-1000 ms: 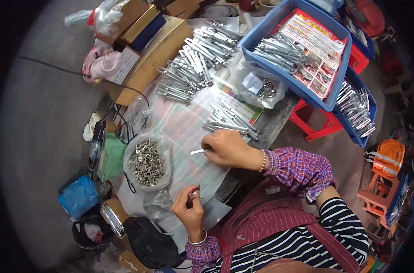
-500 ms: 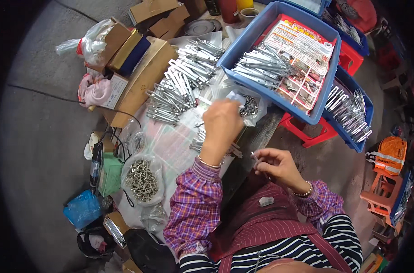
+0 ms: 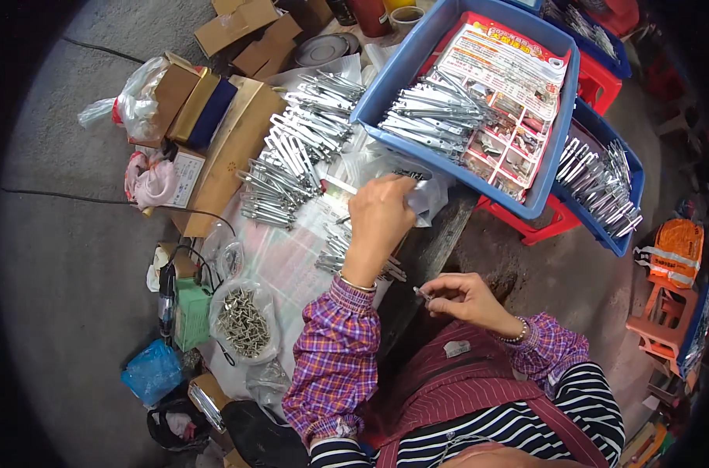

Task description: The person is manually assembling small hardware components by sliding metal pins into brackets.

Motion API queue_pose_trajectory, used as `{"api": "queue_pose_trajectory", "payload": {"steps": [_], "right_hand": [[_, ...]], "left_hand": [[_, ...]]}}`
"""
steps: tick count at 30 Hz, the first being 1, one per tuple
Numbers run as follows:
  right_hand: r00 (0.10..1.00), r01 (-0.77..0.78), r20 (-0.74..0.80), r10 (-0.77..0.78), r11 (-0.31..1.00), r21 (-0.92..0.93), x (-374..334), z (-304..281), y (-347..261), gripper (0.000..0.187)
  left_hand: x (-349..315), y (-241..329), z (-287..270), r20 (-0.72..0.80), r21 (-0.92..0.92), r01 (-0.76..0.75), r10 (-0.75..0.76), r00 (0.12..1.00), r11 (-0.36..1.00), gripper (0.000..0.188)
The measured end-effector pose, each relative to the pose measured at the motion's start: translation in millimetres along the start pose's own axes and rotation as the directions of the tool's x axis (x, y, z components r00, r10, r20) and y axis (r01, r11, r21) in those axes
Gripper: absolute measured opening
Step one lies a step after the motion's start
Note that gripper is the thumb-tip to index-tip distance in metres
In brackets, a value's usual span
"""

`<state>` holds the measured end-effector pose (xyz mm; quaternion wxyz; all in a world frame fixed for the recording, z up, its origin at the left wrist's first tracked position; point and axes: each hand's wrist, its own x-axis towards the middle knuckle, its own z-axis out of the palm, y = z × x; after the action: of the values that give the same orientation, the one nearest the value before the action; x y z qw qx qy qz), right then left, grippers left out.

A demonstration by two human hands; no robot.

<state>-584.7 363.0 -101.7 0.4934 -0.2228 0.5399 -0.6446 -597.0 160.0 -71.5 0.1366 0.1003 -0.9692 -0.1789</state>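
My left hand [image 3: 381,218] is over the bench at the mouth of a clear plastic bag [image 3: 430,201] with small dark metal parts in it. Its fingers curl down and inward; the back of the hand hides whatever they hold. Lower and to the right, in front of the apron, my right hand [image 3: 470,300] pinches a small metal piece [image 3: 423,293] between thumb and fingertips. Left of my left hand lies a heap of slim silver metal strips [image 3: 288,152]. A smaller group of such strips [image 3: 335,253] shows beside my left wrist.
A blue tray [image 3: 537,204] of silver strips and a printed sheet stands at the bench's far right. Another blue bin [image 3: 623,242] and a red stool [image 3: 553,222] are beyond it. A bag of screw-like parts [image 3: 243,321] sits at left, near a long wooden board [image 3: 237,156].
My left hand stays near the plastic bag, its fingers now lower against it. My right hand has shifted slightly left and down, still pinching the small piece. The whole view has shifted a little.
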Motion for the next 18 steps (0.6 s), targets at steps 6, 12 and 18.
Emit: {"api": "queue_pose_trajectory", "payload": {"steps": [6, 12, 18], "right_hand": [[1.0, 0.018, 0.023, -0.017, 0.999, -0.047, 1, 4, -1, 0.021], [0.998, 0.028, 0.052, -0.025, 0.998, -0.056, 3, 7, 0, 0.022], [0.999, 0.001, 0.046, 0.0, 1.0, -0.027, 0, 8, -2, 0.022]], "left_hand": [[13, -11, -2, 0.006, 0.149, 0.017, -0.019, 1.0, 0.989, 0.025], [15, -8, 8, 0.05, 0.237, -0.015, 0.003, 0.999, 0.971, 0.009], [9, -4, 6, 0.034, 0.182, -0.006, 0.0, 0.999, 0.983, 0.018]]}}
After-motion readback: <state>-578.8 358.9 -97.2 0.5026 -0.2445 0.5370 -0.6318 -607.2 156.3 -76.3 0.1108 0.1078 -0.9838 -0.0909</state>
